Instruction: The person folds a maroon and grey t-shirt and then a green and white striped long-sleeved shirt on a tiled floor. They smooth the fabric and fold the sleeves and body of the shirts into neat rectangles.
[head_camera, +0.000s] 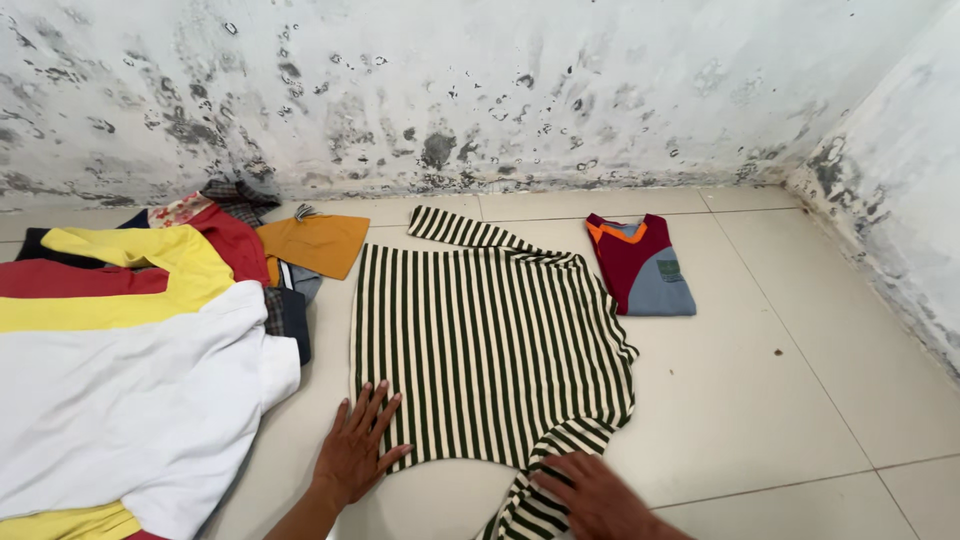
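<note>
Tiled floor (760, 400), stained wall behind. Striped shirt (490, 350) spread flat; left hand (355, 450) splayed on hem, right hand (590, 492) flat on sleeve. Smooth wrinkles outward, keep edges square.

A single head-worn camera looks steeply down and forward over the tiled floor (760, 400) toward the stained wall (480, 90) at the far side. It sits close above the striped shirt (490, 350), with both hands entering from the near edge and a corner at far right.
</note>
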